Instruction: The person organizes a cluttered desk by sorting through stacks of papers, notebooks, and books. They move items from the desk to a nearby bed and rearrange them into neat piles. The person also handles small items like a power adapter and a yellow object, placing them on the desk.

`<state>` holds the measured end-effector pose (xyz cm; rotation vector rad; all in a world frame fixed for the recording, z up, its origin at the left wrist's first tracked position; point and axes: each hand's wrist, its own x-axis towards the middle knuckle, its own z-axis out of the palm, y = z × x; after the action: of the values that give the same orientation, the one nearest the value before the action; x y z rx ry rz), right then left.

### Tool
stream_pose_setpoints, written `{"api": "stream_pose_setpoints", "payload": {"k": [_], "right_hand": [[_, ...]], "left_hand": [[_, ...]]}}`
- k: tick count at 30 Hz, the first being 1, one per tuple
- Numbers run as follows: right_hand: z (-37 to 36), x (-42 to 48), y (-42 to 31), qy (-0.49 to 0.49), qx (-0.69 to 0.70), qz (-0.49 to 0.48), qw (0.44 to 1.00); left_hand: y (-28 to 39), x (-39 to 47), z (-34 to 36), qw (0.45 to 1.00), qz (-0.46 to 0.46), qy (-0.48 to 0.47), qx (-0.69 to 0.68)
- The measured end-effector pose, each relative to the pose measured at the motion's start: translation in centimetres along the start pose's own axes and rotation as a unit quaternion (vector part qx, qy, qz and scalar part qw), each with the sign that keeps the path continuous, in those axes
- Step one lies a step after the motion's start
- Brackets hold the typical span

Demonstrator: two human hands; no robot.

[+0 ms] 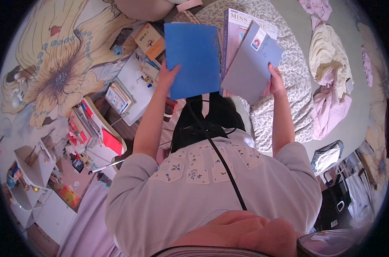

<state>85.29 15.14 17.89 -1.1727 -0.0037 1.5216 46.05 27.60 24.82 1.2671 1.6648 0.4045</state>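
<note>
My left hand (169, 76) grips a plain blue book or folder (193, 61) by its lower left edge, thumb on the cover. Its right edge looks worn. In my right hand (276, 78) is a grey-blue notebook (250, 69), held tilted by its right edge, with a small picture sticker (259, 39) near the top. Behind the notebook lies a large magazine or book (231, 35) with a pale cover bearing big letters. Part of its cover is hidden by the notebook.
A bed with a floral sheet (297, 106) spreads to the right, with crumpled clothes (331, 61) beyond. On the left, a white table (138, 96) bears several books (120, 97) and an orange-and-cream book (151, 41). A further stack of books (85, 123) stands on a shelf at lower left.
</note>
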Motion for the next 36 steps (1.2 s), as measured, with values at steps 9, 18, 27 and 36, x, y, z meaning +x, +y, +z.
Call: {"api": "stream_pose_setpoints", "payload": {"k": [9, 18, 27, 36], "right_hand": [[8.7, -1.7, 3.8, -0.078, -0.101, -0.007, 0.992], [12.5, -1.9, 1.3, -0.077, -0.409, -0.091, 0.905], [13.9, 0.1, 5.9, 0.073, -0.418, -0.116, 0.898], [18.5, -1.4, 5.4, 0.104, -0.595, -0.191, 0.773]], "left_hand": [[0.7, -0.8, 5.0, 0.911, -0.035, -0.122, -0.393], [-2.5, -2.8, 3.1, 0.866, -0.112, -0.131, -0.47], [-5.0, -3.4, 2.2, 0.893, -0.123, -0.112, -0.418], [-6.9, -2.5, 3.8, 0.932, -0.164, -0.103, -0.308]]}}
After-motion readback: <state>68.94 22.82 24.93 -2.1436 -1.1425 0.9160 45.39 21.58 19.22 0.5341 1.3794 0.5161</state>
